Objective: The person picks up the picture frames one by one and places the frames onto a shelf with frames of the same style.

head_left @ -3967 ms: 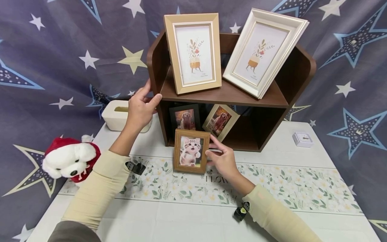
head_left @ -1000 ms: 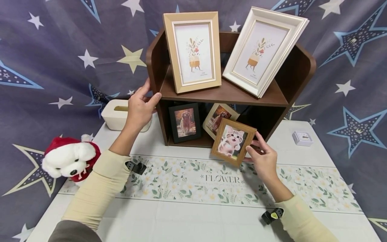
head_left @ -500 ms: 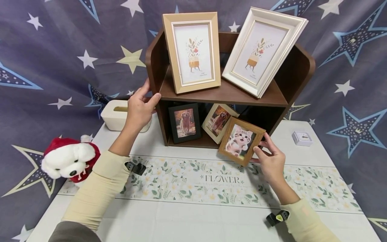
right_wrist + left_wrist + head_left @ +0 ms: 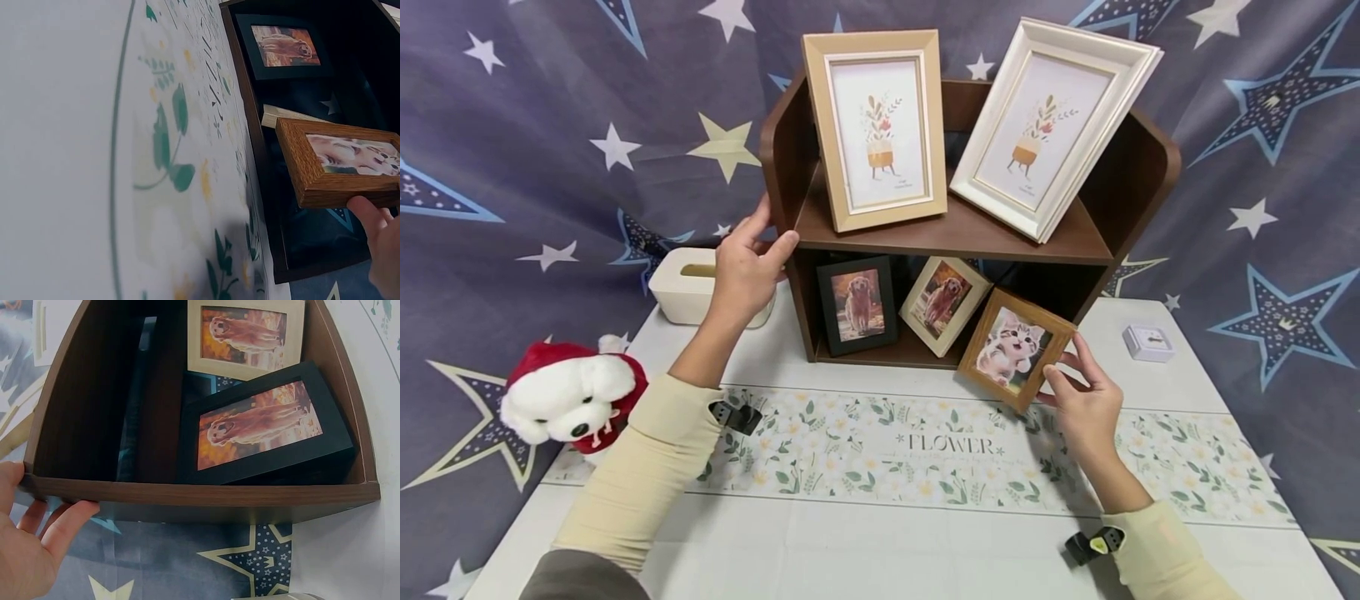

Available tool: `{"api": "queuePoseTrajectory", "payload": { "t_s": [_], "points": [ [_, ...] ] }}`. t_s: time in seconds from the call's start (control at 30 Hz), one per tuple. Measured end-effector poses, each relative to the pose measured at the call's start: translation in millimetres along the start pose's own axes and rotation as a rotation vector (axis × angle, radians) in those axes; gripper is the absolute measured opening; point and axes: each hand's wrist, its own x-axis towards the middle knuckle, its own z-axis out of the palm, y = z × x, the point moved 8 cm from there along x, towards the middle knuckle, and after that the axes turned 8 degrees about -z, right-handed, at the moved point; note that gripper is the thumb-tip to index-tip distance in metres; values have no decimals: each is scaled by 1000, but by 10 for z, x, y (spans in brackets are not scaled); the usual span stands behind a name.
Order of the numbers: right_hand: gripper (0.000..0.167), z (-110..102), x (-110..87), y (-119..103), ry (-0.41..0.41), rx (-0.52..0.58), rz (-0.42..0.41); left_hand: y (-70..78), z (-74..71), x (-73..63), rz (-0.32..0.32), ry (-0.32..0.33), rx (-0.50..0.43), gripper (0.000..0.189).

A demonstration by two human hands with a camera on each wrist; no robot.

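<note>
My left hand [image 4: 747,265] holds the left side panel of a dark brown two-tier shelf [image 4: 955,243], thumb at its front edge and fingers against the outer face. A wooden photo frame [image 4: 1017,350] with a kitten picture is pinched at its right edge by my right hand [image 4: 1086,404]; it tilts in front of the lower tier's right half. On that tier a black photo frame [image 4: 858,305] stands at the left, and a cream photo frame [image 4: 945,305] leans tilted in the middle. In the right wrist view the wooden frame [image 4: 290,169] partly covers the cream one.
A tan frame [image 4: 841,212] and a tilted white frame [image 4: 1037,218] stand on the upper tier. A tissue box [image 4: 681,300] and a plush dog [image 4: 568,400] are at the left, a small white box [image 4: 1148,342] at the right. A floral runner [image 4: 865,467] crosses the table.
My right hand has carried the wooden frame rightward and tilted it, uncovering the black frame and then the cream one. The left hand has stayed on the shelf.
</note>
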Motion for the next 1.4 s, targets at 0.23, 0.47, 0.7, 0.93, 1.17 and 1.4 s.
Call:
{"api": "queuePoseTrajectory", "payload": {
  "t_s": [0.23,0.47,0.7,0.93,1.17,1.4],
  "points": [
    [67,-32,20,-14,55,0,-6,1,7,0,-3,3,4,62],
    [65,0,24,9,103,25,-29,6,15,-7,-9,-10,-8,62],
    [63,46,19,72,156,-9,-38,4,14,-7,-4,-11,-9,63],
    [61,72,38,146,208,-7,-50,12,18,-10,-1,-11,-11,63],
    [62,144,46,165,231,11,-83,9,16,-11,-4,-11,-13,63],
    [62,229,64,195,262,1,-95,-1,14,-6,-10,-9,-8,63]
  ]
}}
